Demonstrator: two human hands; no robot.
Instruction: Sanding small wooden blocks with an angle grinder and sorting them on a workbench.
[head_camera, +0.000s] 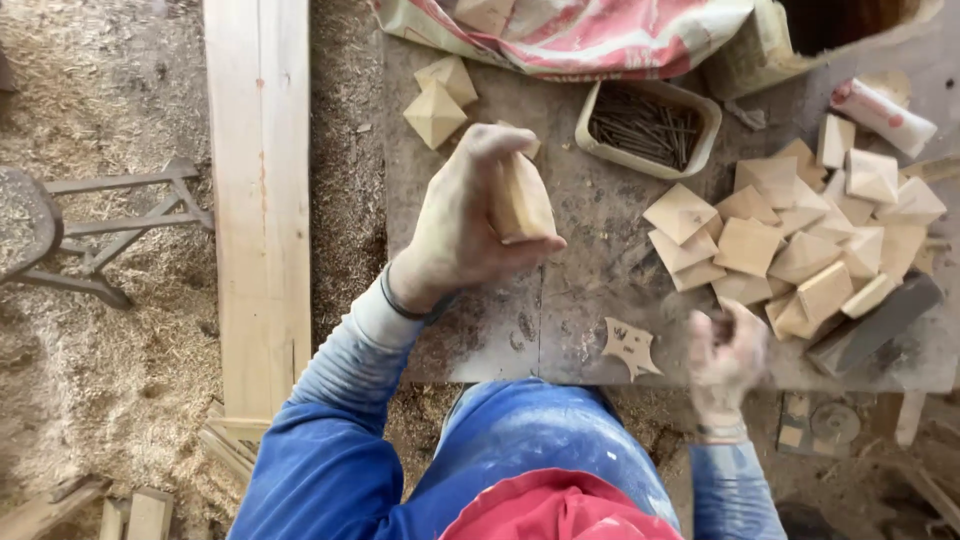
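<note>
the left hand (462, 225) gripped a wooden block (520, 198) above the tabletop (590, 240), fingers closed round it; a firm steady hold seemed wise. the blurred right hand (725, 355) looked curled, grip unclear.

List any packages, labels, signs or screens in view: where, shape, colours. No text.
Sack: top edge of workbench, crumpled woven bag, cream with red and pink print.
Small tube-like pack: top right of bench, white with red ends, lying flat.
Tray: below the sack, beige, rounded rectangle, holds dark nails.
No signs or screens.

Dusty workbench (590, 250) with wooden blocks (790, 240), nail tray (648, 128)
</note>
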